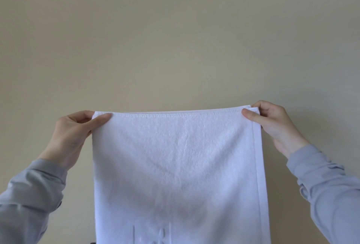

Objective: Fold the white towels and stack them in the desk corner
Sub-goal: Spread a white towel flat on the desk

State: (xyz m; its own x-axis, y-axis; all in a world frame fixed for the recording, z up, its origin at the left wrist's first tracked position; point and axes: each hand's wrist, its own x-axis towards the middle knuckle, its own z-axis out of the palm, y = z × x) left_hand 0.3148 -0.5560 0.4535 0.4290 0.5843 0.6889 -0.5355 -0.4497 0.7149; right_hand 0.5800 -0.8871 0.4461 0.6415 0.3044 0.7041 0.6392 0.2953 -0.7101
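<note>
A white towel (pixel 179 166) hangs spread flat in the air in front of me, its stitched top hem level and taut. My left hand (pixel 72 136) pinches the top left corner between thumb and fingers. My right hand (pixel 272 125) pinches the top right corner the same way. The towel's lower part runs out of the bottom of the frame, with an embossed mark near the bottom edge. The desk and any other towels are hidden from view.
A plain beige wall (pixel 175 29) fills the background. Grey sleeves (pixel 29 195) cover both forearms. A small dark shape (pixel 93 242) shows at the bottom edge beside the towel.
</note>
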